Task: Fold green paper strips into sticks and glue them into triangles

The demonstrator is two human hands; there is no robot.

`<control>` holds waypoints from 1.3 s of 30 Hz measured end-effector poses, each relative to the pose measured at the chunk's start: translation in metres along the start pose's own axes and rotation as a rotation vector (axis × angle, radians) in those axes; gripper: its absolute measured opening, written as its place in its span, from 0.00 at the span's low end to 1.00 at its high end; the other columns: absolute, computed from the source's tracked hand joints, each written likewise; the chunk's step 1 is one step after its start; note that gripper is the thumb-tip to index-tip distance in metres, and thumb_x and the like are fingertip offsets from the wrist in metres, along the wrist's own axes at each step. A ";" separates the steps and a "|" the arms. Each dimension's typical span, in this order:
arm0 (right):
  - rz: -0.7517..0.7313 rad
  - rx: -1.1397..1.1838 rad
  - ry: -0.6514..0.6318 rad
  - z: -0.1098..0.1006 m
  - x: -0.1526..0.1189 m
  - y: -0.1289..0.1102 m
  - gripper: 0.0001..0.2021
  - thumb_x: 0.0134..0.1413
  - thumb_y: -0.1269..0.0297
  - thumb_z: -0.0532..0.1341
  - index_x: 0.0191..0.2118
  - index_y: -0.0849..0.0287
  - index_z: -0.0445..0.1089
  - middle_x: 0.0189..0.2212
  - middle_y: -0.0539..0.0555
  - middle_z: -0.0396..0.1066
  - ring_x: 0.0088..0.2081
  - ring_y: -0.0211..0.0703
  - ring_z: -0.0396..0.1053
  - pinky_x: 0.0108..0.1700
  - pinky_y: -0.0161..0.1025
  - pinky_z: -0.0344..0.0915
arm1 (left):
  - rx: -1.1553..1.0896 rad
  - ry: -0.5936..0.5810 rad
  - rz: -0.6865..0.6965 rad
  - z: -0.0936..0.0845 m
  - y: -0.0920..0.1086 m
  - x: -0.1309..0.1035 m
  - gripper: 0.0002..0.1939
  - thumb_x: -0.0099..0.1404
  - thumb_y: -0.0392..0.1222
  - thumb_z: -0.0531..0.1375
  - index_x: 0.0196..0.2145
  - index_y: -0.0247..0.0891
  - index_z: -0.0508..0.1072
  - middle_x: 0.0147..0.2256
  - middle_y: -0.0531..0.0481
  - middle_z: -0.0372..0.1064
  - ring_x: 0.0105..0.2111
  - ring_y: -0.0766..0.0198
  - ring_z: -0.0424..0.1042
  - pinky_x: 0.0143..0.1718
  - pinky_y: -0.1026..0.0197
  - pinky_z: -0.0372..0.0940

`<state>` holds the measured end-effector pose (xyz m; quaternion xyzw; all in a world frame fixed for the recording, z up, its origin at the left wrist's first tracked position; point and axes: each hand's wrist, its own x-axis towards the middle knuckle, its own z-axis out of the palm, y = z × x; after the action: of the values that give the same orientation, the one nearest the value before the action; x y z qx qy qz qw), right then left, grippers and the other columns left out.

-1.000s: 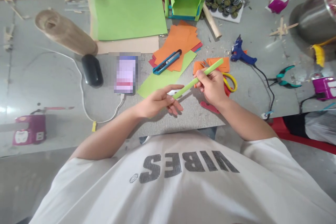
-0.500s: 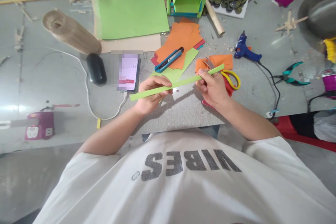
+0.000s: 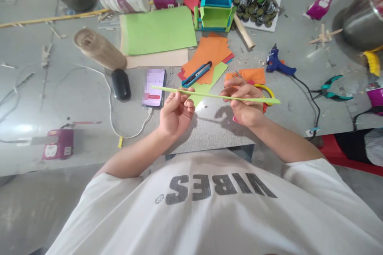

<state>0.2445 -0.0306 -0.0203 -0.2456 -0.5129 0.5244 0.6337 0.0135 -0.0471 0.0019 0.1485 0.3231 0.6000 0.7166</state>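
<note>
A long, narrow strip of light green paper (image 3: 209, 95) is held level above the table's front part, seen nearly edge-on. My left hand (image 3: 178, 113) pinches it left of the middle, thumb on the near side. My right hand (image 3: 243, 105) grips it farther right, thumb below and fingers above, with the strip's end sticking out past the hand. Behind my right hand, scissors with yellow handles (image 3: 271, 95) lie partly hidden beside folded orange pieces (image 3: 253, 75). A blue box cutter (image 3: 196, 75) rests on orange sheets (image 3: 206, 53) and green paper between and beyond my hands.
A phone (image 3: 157, 87) on a white cable lies left of my left hand. Farther off are a green sheet (image 3: 158, 32), a teal and green paper box (image 3: 217, 6) and bottle caps (image 3: 257, 6). On the right lie a blue glue gun (image 3: 278, 61) and pliers (image 3: 330, 89).
The strip has swung from rising rightward to sloping slightly down rightward, turned more edge-on. My left hand has rolled palm up, and my right hand's fingers have shifted over the strip. The view has shifted slightly.
</note>
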 end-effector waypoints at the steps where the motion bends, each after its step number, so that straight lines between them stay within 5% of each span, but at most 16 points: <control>1: -0.024 -0.035 -0.001 0.002 0.000 -0.002 0.11 0.61 0.53 0.89 0.38 0.43 0.89 0.51 0.49 0.90 0.40 0.40 0.86 0.46 0.42 0.90 | -0.030 0.049 -0.055 0.003 0.003 -0.001 0.15 0.83 0.38 0.74 0.34 0.41 0.85 0.34 0.55 0.84 0.25 0.75 0.78 0.28 0.76 0.74; 7: -0.002 0.063 -0.053 0.012 0.006 -0.010 0.07 0.66 0.53 0.86 0.42 0.42 0.92 0.44 0.49 0.93 0.32 0.39 0.86 0.35 0.38 0.86 | -0.162 0.210 -0.197 0.018 0.014 -0.005 0.28 0.94 0.36 0.57 0.32 0.39 0.81 0.35 0.54 0.83 0.23 0.79 0.74 0.27 0.78 0.70; 13: 0.058 0.148 -0.044 0.020 0.016 -0.002 0.13 0.65 0.47 0.87 0.42 0.45 0.89 0.41 0.48 0.91 0.25 0.34 0.78 0.27 0.34 0.74 | -0.201 0.163 -0.162 0.018 0.025 -0.005 0.23 0.92 0.35 0.63 0.34 0.40 0.81 0.35 0.57 0.82 0.24 0.80 0.73 0.27 0.77 0.69; 21: 0.150 0.209 0.018 0.013 0.016 0.005 0.16 0.69 0.39 0.83 0.39 0.43 0.90 0.38 0.48 0.88 0.29 0.36 0.75 0.31 0.36 0.73 | -0.205 0.204 -0.200 0.024 0.029 -0.003 0.27 0.96 0.42 0.56 0.34 0.41 0.78 0.27 0.58 0.73 0.18 0.76 0.62 0.22 0.71 0.60; 30: 0.250 0.255 -0.132 -0.002 0.019 -0.002 0.26 0.69 0.43 0.83 0.30 0.51 0.75 0.30 0.46 0.73 0.26 0.36 0.62 0.31 0.37 0.71 | -0.082 0.210 -0.271 0.030 0.023 0.000 0.34 0.97 0.43 0.46 0.29 0.40 0.72 0.20 0.59 0.62 0.14 0.71 0.53 0.21 0.67 0.59; 35: 0.267 0.193 -0.003 0.002 0.014 0.003 0.28 0.68 0.38 0.82 0.32 0.49 0.71 0.25 0.45 0.64 0.28 0.41 0.63 0.33 0.40 0.73 | -0.012 0.111 -0.200 0.019 0.013 0.002 0.31 0.94 0.42 0.58 0.27 0.41 0.75 0.20 0.58 0.65 0.22 0.68 0.70 0.30 0.67 0.73; 39: 0.303 0.135 0.021 0.002 0.011 0.008 0.27 0.66 0.36 0.82 0.34 0.47 0.73 0.26 0.46 0.67 0.32 0.46 0.69 0.40 0.46 0.78 | 0.080 0.007 -0.084 0.007 0.006 0.006 0.27 0.85 0.38 0.73 0.25 0.41 0.79 0.19 0.56 0.64 0.33 0.64 0.83 0.45 0.66 0.80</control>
<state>0.2391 -0.0185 -0.0218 -0.2824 -0.4268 0.6448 0.5677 0.0141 -0.0386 0.0092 0.1613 0.3552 0.5567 0.7334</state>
